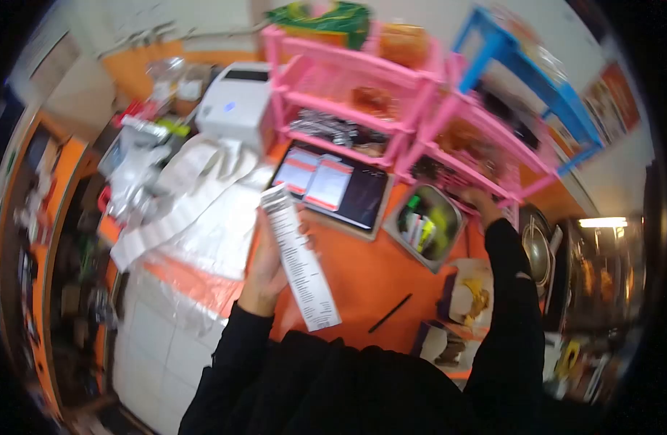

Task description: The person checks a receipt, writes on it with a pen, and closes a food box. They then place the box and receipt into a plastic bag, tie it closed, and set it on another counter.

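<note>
A: What is lying on the orange desk (362,279)?
B: A tablet (333,190), beside the pink rack (391,109).
A: And the hands?
B: The left hand (264,272) is clenching a long receipt (301,259) above the desk; the right hand (484,205) is reaching into the rack, its grip hidden.

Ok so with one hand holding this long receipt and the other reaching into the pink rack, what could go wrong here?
Two risks, I think. The right hand reaches into the pink rack right above the open metal container, so anything fumbled could drop into it. The left hand holds the long receipt only near its top, so the loose lower end could snag or crumple against the dark sleeve. The picture is blurred, so grip details are unclear.
</note>
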A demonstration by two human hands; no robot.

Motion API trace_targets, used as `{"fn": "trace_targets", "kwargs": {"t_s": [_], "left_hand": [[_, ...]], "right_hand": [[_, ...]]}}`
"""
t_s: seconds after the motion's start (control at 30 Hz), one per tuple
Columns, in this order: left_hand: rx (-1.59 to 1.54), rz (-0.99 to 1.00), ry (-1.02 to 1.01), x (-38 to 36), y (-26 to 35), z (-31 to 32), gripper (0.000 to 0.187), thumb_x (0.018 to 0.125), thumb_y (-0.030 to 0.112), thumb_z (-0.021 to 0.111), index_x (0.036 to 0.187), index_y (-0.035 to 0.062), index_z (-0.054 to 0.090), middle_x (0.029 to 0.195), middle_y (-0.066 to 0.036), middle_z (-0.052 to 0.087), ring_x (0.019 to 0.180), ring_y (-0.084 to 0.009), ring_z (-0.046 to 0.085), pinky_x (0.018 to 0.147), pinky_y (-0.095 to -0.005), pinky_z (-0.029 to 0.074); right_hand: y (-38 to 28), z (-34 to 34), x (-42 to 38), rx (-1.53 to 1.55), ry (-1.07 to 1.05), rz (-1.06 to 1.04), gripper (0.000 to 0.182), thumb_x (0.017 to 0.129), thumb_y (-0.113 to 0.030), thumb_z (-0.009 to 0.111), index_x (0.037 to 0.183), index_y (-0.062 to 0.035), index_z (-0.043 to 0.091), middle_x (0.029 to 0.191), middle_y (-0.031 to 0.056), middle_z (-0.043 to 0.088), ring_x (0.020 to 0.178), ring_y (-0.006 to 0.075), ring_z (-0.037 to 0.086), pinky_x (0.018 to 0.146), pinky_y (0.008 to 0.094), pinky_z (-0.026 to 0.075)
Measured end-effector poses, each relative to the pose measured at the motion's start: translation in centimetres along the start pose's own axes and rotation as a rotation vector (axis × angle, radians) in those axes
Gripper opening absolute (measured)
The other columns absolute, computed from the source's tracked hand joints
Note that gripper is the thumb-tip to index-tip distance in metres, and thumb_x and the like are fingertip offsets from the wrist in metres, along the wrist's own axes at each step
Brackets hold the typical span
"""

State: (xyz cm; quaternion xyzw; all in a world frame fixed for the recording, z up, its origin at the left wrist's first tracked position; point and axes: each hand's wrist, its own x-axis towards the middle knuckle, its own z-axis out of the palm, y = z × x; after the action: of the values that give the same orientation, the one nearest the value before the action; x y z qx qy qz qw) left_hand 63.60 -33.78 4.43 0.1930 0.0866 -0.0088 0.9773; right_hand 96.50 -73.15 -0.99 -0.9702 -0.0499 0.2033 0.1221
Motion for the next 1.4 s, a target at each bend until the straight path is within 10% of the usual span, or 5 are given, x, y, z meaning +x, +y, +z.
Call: {"fn": "trace_targets", "kwargs": {"t_s": [0.23, 0.47, 0.67, 1.03, 1.4], "left_hand": [[0.053, -0.007, 0.02, 0.4, 1.5, 0.8, 0.074, 0.087, 0.072, 0.022, 0.124, 0.012, 0.042, 0.08, 0.001, 0.042, 0.069, -0.0158, 0.046, 0.064, -0.0384, 0.05], [0.033, -0.097, -0.041, 1.5, 0.2, 1.6, 0.069, 0.089, 0.069, 0.024, 0.121, 0.0119, 0.045, 0.079, 0.001, 0.042, 0.067, -0.0158, 0.047, 0.062, -0.0387, 0.052], [-0.016, -0.157, -0.162, 1.5, -0.7, 2.1, 0.069, 0.088, 0.069, 0.027, 0.121, 0.0114, 0.045, 0.079, 0.001, 0.044, 0.068, -0.0161, 0.048, 0.064, -0.0386, 0.052], [-0.157, -0.279, -0.267, 0.7, -3.2, 1.3, 0.067, 0.088, 0.066, 0.035, 0.126, 0.0115, 0.046, 0.084, -0.001, 0.046, 0.074, -0.0165, 0.05, 0.07, -0.0396, 0.053], [-0.133, -0.263, -0.287, -0.5, -2.1, -0.9, 0.058, 0.095, 0.056, 0.035, 0.128, 0.0102, 0.047, 0.085, 0.004, 0.043, 0.073, -0.0127, 0.042, 0.073, -0.0362, 0.046]], "right_hand": [[2.6, 2.2, 3.0, 0.402, -0.051, -0.293, 0.045, 0.089, -0.035, 0.051, 0.117, 0.0003, 0.057, 0.092, 0.0217, 0.066, 0.086, 0.0274, 0.063, 0.079, 0.0402, 0.048], [12.2, 2.0, 7.0, -0.7, 0.272, -0.581, 0.025, 0.09, -0.018, 0.041, 0.096, -0.002, 0.06, 0.067, 0.0142, 0.06, 0.06, 0.0277, 0.059, 0.057, 0.0382, 0.047], [0.3, -2.8, -11.4, -0.099, 0.312, -0.437, 0.027, 0.091, -0.022, 0.047, 0.098, 0.0005, 0.06, 0.088, 0.0246, 0.063, 0.086, 0.0371, 0.06, 0.078, 0.0433, 0.044], [-1.5, -7.8, -36.4, 0.446, 0.356, 0.098, 0.022, 0.084, -0.019, 0.062, 0.07, -0.0033, 0.06, 0.057, -0.0026, 0.046, 0.052, 0.0049, 0.041, 0.048, 0.023, 0.034], [6.9, 5.4, -29.6, 0.695, 0.219, 0.139, 0.04, 0.089, -0.035, 0.049, 0.104, -0.0005, 0.063, 0.083, 0.007, 0.063, 0.075, 0.0166, 0.058, 0.062, 0.0317, 0.044]]}}
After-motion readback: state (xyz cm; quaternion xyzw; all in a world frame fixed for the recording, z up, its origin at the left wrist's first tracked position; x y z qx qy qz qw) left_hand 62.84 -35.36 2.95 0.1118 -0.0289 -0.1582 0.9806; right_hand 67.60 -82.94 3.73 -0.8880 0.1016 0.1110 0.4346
